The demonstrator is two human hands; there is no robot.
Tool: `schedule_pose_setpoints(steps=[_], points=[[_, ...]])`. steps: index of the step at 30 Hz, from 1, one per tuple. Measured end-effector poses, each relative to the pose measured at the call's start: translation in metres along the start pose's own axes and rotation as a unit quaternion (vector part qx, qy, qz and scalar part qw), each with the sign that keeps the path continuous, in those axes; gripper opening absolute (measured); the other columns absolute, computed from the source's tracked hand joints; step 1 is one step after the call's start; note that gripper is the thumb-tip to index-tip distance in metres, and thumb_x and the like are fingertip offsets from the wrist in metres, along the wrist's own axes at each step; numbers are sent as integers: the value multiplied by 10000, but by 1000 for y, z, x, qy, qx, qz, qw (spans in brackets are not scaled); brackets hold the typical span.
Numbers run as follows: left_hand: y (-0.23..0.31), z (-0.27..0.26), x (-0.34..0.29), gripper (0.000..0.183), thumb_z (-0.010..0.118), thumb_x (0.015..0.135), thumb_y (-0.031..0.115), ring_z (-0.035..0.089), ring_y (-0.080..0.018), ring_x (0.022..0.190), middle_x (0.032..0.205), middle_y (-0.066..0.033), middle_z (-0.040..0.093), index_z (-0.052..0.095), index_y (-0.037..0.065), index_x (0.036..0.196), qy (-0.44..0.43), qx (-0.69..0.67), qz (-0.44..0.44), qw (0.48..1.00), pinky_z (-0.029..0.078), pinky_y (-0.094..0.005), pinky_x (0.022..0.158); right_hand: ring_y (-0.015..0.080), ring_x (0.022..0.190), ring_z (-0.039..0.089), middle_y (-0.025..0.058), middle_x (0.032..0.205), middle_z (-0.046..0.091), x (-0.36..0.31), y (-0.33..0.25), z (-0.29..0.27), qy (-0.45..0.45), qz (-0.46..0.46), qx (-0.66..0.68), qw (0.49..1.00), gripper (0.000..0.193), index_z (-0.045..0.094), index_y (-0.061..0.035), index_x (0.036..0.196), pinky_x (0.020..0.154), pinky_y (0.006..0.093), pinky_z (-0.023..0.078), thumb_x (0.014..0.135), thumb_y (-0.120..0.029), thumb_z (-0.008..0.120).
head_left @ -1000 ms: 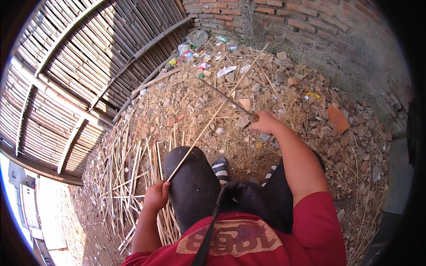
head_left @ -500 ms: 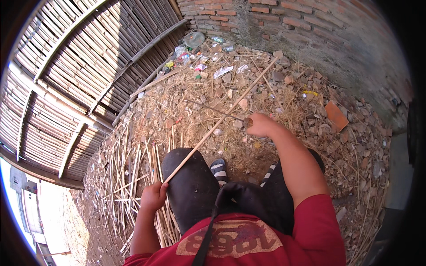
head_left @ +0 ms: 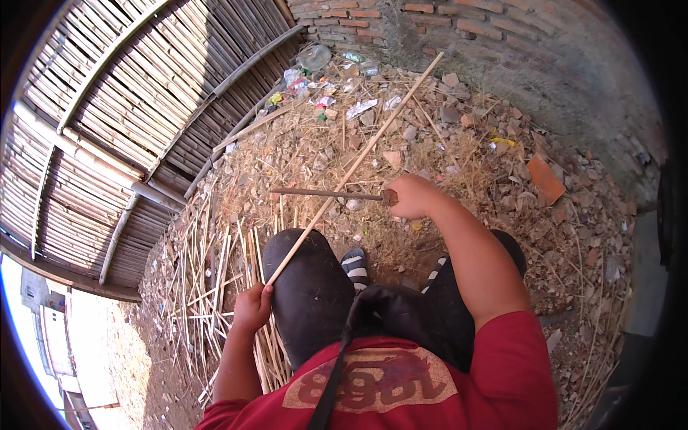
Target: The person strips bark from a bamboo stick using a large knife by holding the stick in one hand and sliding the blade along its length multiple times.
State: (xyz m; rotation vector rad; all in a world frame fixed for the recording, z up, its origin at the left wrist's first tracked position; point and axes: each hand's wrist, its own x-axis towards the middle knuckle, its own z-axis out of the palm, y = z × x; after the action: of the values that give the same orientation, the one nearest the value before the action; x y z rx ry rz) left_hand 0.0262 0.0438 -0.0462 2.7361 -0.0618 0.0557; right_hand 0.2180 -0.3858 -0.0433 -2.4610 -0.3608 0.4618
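My left hand (head_left: 252, 307) is closed round the near end of a long, pale bamboo strip (head_left: 373, 142). From there the strip slants up and away to the right, passing over my left knee. In my right hand (head_left: 413, 198) is the short handle of a knife with a long, narrow, rusty-brown blade (head_left: 326, 193). The blade lies nearly level, its tip to the left, and crosses the strip a little beyond my knees. Whether the edge presses into the strip or only rests against it, I cannot tell.
Several loose bamboo strips (head_left: 215, 287) lie on the ground to my left. A bamboo slat fence (head_left: 122, 93) runs along the left, and a brick wall (head_left: 487, 64) stands ahead. Rubble, dry grass, litter and an orange tile piece (head_left: 545, 179) cover the ground.
The knife blade has swung from slanting up and left to nearly level, and my right hand has shifted slightly left. The strip's far end has risen in the picture.
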Motion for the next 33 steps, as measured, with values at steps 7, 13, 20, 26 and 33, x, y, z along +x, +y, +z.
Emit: schedule_pose_setpoints(steps=[7,13,20,26,33], points=[[-2,1,6,415,541,1011,325,580,-495,664,662,-261,572,530,12,739,2,8,14,1000,436,-545,592,327,856,683,171,890,710,-6,41,-38,86,130,125,980,344,712,-53,980,776,422,533,714,-271,712],[0,7,-1,408,544,1008,325,576,-490,647,644,-251,570,524,23,736,14,41,7,999,433,-550,584,354,878,684,183,924,712,-16,-25,5,-21,-88,-130,987,337,714,-61,988,773,440,537,703,-238,686],[9,5,-1,402,545,1011,342,584,-474,631,650,-233,589,517,42,745,34,65,12,997,443,-554,580,356,905,685,201,982,711,6,21,-17,-16,68,4,998,349,715,-71,1021,791,439,541,702,-205,670],[0,3,-6,404,552,1005,359,599,-468,640,651,-225,599,529,48,749,48,91,1,995,453,-553,577,365,929,686,199,1005,710,-4,-28,-3,-47,-51,-115,991,324,717,-74,1015,815,452,551,723,-204,667],[-9,18,-2,360,582,994,291,580,-457,592,626,-215,576,533,42,739,91,84,37,992,444,-536,555,350,887,683,176,955,714,-7,35,-40,130,85,76,985,323,719,-68,1005,774,455,529,725,-225,682]])
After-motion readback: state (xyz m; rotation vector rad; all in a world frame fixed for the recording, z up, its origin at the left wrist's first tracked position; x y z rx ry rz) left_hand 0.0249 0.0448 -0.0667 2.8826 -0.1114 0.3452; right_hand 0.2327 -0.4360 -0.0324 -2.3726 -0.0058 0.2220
